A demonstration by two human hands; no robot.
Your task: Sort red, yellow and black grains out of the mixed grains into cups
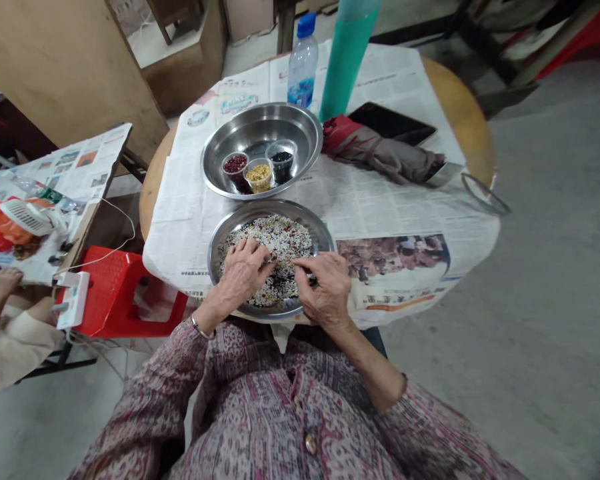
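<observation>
A shallow steel plate [325, 230] near the table's front edge holds white grains mixed with dark, red and yellow ones [275, 230]. My left hand [245, 267] lies on the mix at the plate's left side, fingers extended over the grains. Over the right side, my right hand [327, 287] pinches thumb and forefinger together; whatever is between the tips is too small to name. Behind the plate stands a larger steel basin [250, 127]. Inside it are three clear cups, one of dark red beans [235, 165], one of yellow beans [259, 176] and one of black beans [282, 160].
Newspaper [375, 207] covers the round table. Toward the back are a water bottle [303, 67], a green bottle [347, 60], a dark tablet [393, 123] and a folded umbrella [385, 150]. A red stool [115, 293] with a power strip [73, 300] and another person's hand [5, 281] are left.
</observation>
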